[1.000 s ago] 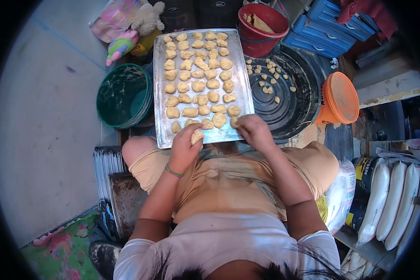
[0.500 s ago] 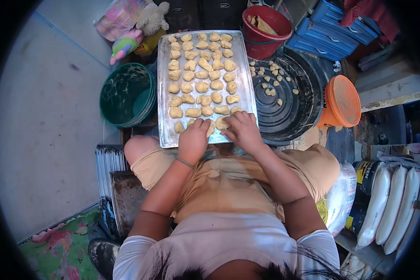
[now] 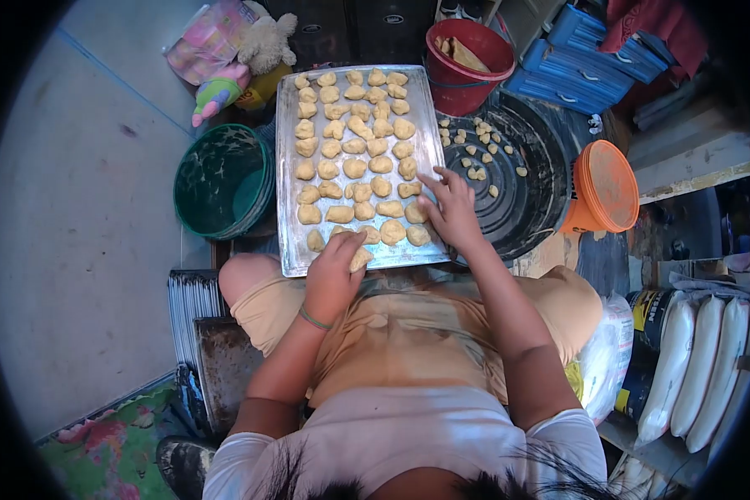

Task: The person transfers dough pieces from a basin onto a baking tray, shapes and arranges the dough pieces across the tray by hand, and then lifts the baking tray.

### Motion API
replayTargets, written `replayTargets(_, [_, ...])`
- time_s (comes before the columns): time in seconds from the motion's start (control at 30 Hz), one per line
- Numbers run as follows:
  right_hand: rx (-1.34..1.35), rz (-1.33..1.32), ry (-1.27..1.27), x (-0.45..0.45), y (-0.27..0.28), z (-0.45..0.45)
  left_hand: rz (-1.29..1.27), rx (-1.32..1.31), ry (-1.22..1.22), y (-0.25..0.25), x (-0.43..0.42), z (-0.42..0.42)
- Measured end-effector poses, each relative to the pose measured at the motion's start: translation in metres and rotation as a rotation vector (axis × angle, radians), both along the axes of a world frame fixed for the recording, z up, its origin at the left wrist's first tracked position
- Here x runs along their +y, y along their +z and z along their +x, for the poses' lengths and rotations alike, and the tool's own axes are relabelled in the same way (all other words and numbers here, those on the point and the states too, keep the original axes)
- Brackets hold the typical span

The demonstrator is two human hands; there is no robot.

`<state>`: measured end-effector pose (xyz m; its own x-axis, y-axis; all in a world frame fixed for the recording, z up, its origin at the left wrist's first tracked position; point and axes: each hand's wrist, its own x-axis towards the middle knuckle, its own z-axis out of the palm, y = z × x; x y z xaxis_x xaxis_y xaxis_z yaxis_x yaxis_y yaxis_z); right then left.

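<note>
A metal tray [image 3: 295,257] rests in front of my lap, bearing rows of small, roughly shaped pale-yellow dough pieces [image 3: 355,168]. At the tray's near edge, my left hand [image 3: 332,271] has its thumb and fingers closed on a dough piece [image 3: 361,259]. The left fingertips partly cover another piece behind it. My right hand [image 3: 454,208] reaches over the tray's right edge with fingers apart, close to the dough pieces at the end of the rows. Nothing shows in its grasp.
Right of the tray, a wide black basin [image 3: 517,221] contains smaller dough bits [image 3: 472,150]. Around it stand a red bucket [image 3: 467,96] and an orange lidded bucket [image 3: 596,196]. A green bucket [image 3: 193,187] is on the left. Stacked trays [image 3: 193,287] lean beside my left knee.
My right hand has moved from the near edge up and rightward to the tray's right side. My left hand has lowered slightly with a dough piece. The tray appears slightly lower in view.
</note>
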<state>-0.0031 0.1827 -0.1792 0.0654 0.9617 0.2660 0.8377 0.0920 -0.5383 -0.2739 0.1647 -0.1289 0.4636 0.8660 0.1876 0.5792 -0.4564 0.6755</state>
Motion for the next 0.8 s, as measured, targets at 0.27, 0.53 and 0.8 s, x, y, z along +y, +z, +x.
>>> replayTargets(0.27, [-0.186, -0.03, 0.077, 0.054, 0.008, 0.007, -0.072, -0.102, -0.031, 0.004, -0.002, -0.005])
replayTargets(0.53, [-0.118, -0.066, -0.096, 0.127, -0.005, 0.007, -0.172, -0.157, -0.047, 0.012, 0.002, -0.007])
replayTargets(0.8, [0.02, -0.016, -0.21, 0.208, -0.007, 0.015, -0.869, -0.634, -0.037, 0.003, 0.003, -0.005])
